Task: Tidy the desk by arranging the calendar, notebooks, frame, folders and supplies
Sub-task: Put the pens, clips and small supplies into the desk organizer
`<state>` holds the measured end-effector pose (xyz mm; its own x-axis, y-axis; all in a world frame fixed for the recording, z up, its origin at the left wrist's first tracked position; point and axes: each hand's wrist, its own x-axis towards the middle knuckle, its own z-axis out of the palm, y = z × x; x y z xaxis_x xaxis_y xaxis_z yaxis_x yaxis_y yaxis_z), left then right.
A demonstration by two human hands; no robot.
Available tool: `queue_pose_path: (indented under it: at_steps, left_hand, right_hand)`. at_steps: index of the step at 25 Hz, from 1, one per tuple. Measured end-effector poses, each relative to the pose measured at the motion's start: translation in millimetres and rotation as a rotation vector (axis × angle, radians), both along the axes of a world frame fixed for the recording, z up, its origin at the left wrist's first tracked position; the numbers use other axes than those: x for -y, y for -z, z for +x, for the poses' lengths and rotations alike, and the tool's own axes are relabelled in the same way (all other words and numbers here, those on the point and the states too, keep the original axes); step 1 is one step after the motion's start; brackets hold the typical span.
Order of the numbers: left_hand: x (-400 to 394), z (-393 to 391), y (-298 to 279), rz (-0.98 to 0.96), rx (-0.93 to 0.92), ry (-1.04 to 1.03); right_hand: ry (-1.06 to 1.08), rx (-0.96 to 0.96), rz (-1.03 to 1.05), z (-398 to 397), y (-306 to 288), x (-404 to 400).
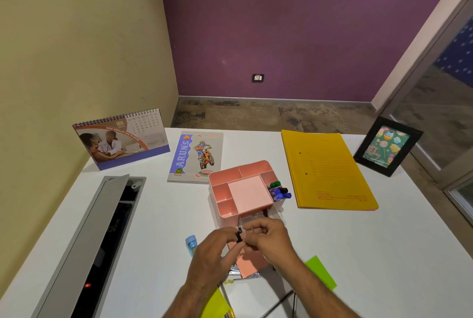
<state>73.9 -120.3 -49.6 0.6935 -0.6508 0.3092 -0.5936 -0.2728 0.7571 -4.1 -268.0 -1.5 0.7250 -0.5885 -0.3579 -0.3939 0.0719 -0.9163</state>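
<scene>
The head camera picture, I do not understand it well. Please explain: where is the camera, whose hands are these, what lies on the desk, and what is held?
There is no machine here. A person wears one camera on the head, looking forward and down.

The left hand and right hand together pinch a small black item, perhaps a binder clip; it is too small to be sure.

On the white desk stand a calendar and a picture frame. A notebook and a yellow folder lie flat. The pink organizer holds markers, and its drawer is pulled open below the hands.
</scene>
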Motion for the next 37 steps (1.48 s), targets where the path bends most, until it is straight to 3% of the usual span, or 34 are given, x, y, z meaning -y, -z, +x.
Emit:
queue_pose_path:
  at_steps: [3, 6, 11, 15, 22, 24, 26, 28, 30, 33, 37]
  left_hand:
    - [10, 6, -5, 0.044, 0.032, 0.004]
    - [16, 19, 0, 0.170, 0.222, -0.014]
    - [25, 43, -2, 0.327, 0.369, -0.028]
    - [28, 55, -13, 0.411, 0.399, -0.026]
    - [32, 65, -17, 0.471, 0.372, -0.030]
    - [32, 67, -18, 0.487, 0.368, -0.019]
    - [32, 68, -18, 0.488, 0.362, -0.022]
    - [33, 66, -17, 0.475, 0.353, -0.050]
    - [32, 63, -18, 0.422, 0.331, -0.074]
    - [31, 60, -20, 0.338, 0.320, -0.103]
    - [32, 56, -24, 0.279, 0.291, -0.147]
  right_hand:
    - [0.082, 0.026, -0.005, 1, -4, 9]
    - [0.135, -0.032, -0.330, 2, -6, 20]
    - [-0.148, -0.225, -0.840, 5, 1, 35]
    - [-0.310, -0.287, -0.972, 9, 11, 39]
    - [-0.476, -0.205, -1.030, 3, 27, 38]
    - [-0.310, -0.070, -0.970, -10, 27, 37]
    - [-0.012, -0.005, -0.867, -26, 31, 39]
    - [0.169, -0.118, -0.719, -44, 38, 45]
    - [0.106, -0.324, -0.603, -58, 48, 51]
    - [-0.075, -0.465, -0.672, -68, 63, 49]
    - [-0.165, -0.562, -0.766, -62, 71, 46]
